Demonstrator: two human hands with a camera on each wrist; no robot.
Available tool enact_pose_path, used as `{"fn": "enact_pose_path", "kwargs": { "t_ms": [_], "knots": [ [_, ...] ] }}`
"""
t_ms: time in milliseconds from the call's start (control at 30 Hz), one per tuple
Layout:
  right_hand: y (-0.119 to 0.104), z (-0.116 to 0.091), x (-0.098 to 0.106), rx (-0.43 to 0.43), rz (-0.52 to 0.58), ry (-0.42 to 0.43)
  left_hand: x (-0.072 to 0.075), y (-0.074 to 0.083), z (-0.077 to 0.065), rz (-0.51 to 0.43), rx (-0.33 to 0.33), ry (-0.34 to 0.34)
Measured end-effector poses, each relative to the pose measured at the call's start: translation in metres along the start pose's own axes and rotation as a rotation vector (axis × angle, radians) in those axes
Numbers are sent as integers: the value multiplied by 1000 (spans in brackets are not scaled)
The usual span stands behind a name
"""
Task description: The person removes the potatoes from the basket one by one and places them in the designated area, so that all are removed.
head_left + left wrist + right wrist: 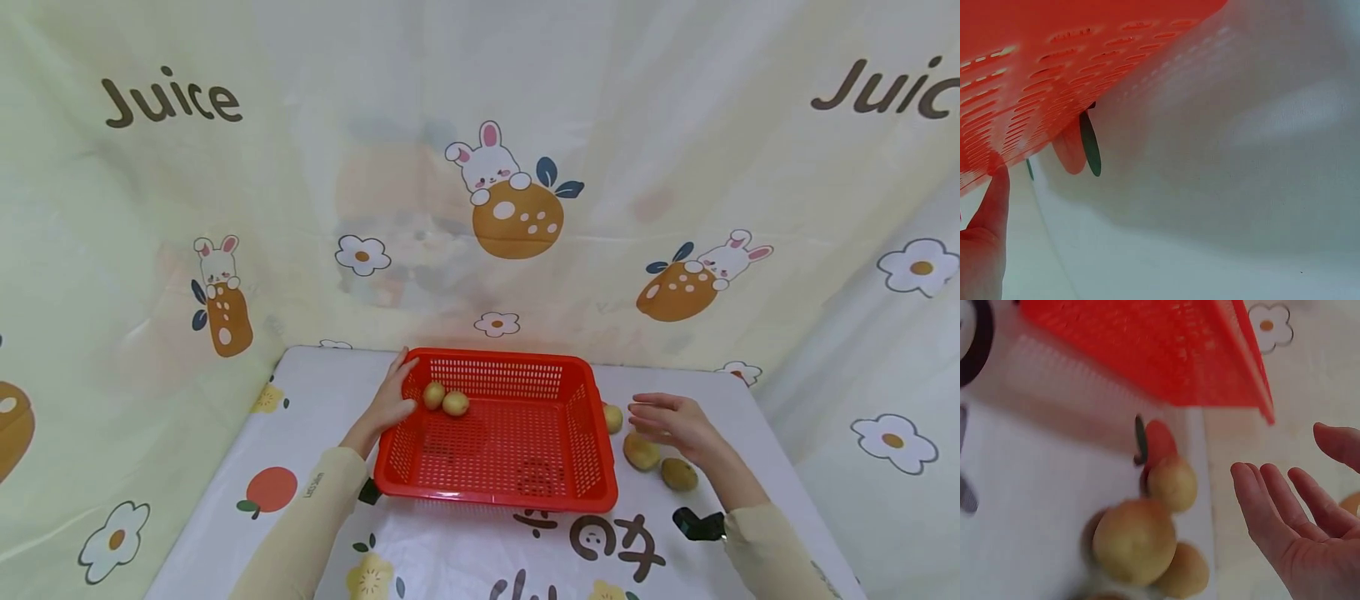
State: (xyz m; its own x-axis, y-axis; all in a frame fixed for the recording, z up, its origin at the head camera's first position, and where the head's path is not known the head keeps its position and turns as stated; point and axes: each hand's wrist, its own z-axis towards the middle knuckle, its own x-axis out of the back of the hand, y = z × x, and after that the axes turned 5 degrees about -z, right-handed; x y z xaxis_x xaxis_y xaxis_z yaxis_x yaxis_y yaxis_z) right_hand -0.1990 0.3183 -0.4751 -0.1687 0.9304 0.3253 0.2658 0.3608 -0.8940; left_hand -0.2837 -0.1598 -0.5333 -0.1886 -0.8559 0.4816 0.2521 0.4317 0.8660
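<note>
A red plastic basket (pixel 495 500) with slotted walls sits in front of me. Inside, near its back left corner, lie two small yellow-brown pieces that look like potatoes (pixel 455 404). My left hand (pixel 386 404) holds the basket's left rim; one of its digits touches the outer wall in the left wrist view. My right hand (pixel 678 425) hovers beyond the basket's right side with fingers extended and nothing in them. Under and around it are a larger round yellowish piece (pixel 641 452), a browner one (pixel 679 474) and a small one (pixel 612 418) by the basket wall.
The white tablecloth (pixel 217 533) carries printed fruit, flowers and letters. A pale printed curtain (pixel 420 300) rises behind the table's back edge. Black devices (pixel 697 525) are strapped at both wrists.
</note>
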Motion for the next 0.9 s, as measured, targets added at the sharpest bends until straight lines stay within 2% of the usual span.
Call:
{"fn": "enact_pose_path", "kwargs": {
  "t_ms": [200,433,567,700,900],
  "knots": [
    [-24,13,-25,17,26,-29,0,-1,-1,-11,-5,2],
    [-45,19,-44,3,-31,26,2,-1,-2,-7,7,-3],
    [-50,22,-42,9,15,34,1,0,-2,-5,19,-8],
    [-56,28,-45,15,57,4,1,1,-2,-6,33,-8],
    [-65,42,-71,21,104,-42,0,1,-2,7,20,-6]
  ]
}}
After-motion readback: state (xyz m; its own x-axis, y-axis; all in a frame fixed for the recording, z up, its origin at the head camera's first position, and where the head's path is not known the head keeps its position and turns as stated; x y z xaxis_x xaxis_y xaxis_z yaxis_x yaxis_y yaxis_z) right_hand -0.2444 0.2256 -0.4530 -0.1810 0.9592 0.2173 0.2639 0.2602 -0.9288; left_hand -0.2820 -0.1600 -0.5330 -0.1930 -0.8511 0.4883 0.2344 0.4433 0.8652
